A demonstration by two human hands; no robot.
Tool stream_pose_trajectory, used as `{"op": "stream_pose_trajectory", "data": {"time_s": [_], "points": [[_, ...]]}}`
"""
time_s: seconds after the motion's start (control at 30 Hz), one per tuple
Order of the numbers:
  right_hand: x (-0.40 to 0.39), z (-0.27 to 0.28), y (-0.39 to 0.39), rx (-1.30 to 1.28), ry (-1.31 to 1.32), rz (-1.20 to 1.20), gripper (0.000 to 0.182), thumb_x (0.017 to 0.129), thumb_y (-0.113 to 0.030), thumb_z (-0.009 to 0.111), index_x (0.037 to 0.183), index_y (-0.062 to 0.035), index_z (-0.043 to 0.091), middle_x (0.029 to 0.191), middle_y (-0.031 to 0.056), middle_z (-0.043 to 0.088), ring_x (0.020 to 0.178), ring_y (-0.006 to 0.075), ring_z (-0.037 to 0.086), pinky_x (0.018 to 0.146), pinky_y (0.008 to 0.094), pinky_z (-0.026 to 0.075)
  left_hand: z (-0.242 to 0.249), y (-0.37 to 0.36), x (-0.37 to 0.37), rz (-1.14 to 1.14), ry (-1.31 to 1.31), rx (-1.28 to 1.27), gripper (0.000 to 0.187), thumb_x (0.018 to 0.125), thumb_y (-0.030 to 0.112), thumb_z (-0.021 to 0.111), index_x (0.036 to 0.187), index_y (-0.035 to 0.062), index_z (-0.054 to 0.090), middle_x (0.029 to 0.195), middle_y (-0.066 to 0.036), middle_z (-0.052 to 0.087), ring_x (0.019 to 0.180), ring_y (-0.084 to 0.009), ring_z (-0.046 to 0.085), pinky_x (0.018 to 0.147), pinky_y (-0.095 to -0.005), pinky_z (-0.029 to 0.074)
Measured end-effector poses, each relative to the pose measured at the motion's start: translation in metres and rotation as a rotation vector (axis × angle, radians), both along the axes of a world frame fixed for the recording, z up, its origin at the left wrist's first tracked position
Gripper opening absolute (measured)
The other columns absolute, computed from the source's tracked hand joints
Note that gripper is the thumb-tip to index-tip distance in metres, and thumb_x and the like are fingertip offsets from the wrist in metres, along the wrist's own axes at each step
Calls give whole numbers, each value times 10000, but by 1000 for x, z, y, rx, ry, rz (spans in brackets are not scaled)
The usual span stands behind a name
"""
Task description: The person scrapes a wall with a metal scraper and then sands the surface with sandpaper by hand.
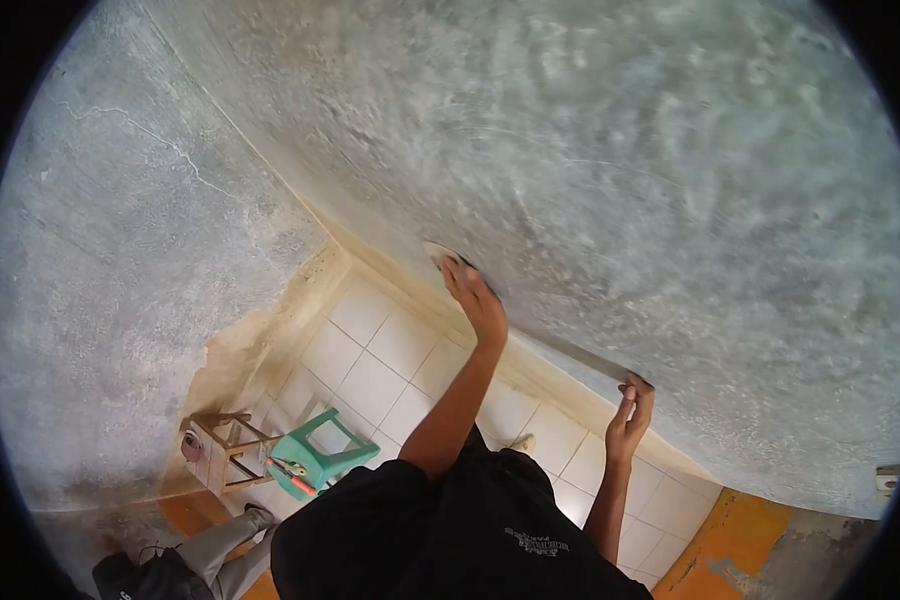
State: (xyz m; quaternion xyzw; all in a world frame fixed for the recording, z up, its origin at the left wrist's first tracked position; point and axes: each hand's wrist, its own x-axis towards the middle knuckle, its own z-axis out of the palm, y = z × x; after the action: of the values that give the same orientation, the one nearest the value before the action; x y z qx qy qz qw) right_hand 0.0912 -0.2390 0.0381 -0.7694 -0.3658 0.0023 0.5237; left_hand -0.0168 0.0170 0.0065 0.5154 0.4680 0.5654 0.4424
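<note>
My left hand is raised against the grey wall, its fingers closed on a pale flat piece whose full shape is hidden. To the right and lower, my right hand pinches the right end of a long, thin grey strip. The strip lies along the wall and slants up leftward toward my left hand. Whether my left hand also touches the strip cannot be made out.
A green plastic stool with red-handled tools on it stands at the lower left beside a wooden frame stool. Another person's legs show at the bottom left. White floor tiles lie below the wall.
</note>
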Motion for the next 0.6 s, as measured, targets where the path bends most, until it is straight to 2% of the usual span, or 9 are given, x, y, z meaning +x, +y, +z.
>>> {"op": "stream_pose_trajectory", "data": {"time_s": [0.07, 0.17, 0.27, 0.37, 0.43, 0.5, 0.57, 0.6], "points": [[-7, -7, 10, 85, 57, -61, 248, 1017, -172, 413, 1099, 3, 569, 1021, 120, 567, 863, 205, 573, 800, 330, 465, 0, 38, -17, 44, -92, -31, 689, 1026, 412, 299, 1481, -54, 75, 1560, -221, 25, 1435, -342, 111, 1152, -420, 135], [-20, -15, 25, 117, 5, -190, 307, 1034, -222, 356, 1108, 10, 544, 1042, 116, 551, 842, 193, 559, 777, 324, 457, -30, 93, -32, 79, -214, 20, 678, 1027, 420, 287, 1477, -56, 112, 1548, -221, 116, 1417, -324, 182, 1139, -387, 184], [-50, -15, 51, 155, -33, -370, 311, 1030, -222, 349, 1061, 30, 528, 1018, 137, 548, 838, 200, 545, 771, 343, 461, -38, 107, -43, -20, -381, -89, 667, 1026, 426, 282, 1470, -56, 163, 1510, -192, 250, 1378, -297, 269, 1120, -359, 234], [-80, -26, 96, 258, -77, -538, 312, 1030, -206, 332, 1033, 37, 527, 968, 132, 556, 794, 194, 546, 736, 335, 463, -29, 102, -59, -161, -566, -212, 659, 1024, 438, 289, 1481, -23, 171, 1503, -156, 273, 1350, -264, 313, 1091, -345, 274], [-98, -23, 133, 286, -104, -445, 302, 1026, -193, 333, 1024, 39, 527, 964, 137, 552, 779, 195, 556, 722, 330, 469, -47, 120, -71, -83, -506, -398, 584, 1019, 458, 299, 1384, 4, 338, 1171, -105, 470, 1028, -203, 462, 858, -323, 389], [-111, -7, 161, 300, -115, -309, 260, 1012, -154, 352, 1021, 38, 527, 966, 141, 544, 787, 210, 568, 725, 331, 473, -87, 149, -78, -41, -492, -556, 543, 1012, 480, 311, 1283, 31, 451, 921, -51, 538, 787, -154, 497, 680, -305, 420], [-117, 9, 184, 288, -183, -246, 242, 1006, -136, 357, 1030, 36, 527, 965, 141, 542, 786, 215, 569, 724, 330, 475, -142, 190, -91, -28, -533, -695, 513, 1004, 503, 323, 1178, 59, 512, 756, 7, 477, 625, -117, 416, 558, -291, 368], [-120, 15, 192, 277, -216, -211, 234, 1004, -126, 360, 1035, 35, 527, 964, 141, 541, 786, 217, 569, 724, 329, 475, -146, 194, -96, -22, -550, -738, 498, 1005, 501, 322, 1162, 72, 521, 764, 4, 483, 630, -120, 427, 556, -288, 372]]}}
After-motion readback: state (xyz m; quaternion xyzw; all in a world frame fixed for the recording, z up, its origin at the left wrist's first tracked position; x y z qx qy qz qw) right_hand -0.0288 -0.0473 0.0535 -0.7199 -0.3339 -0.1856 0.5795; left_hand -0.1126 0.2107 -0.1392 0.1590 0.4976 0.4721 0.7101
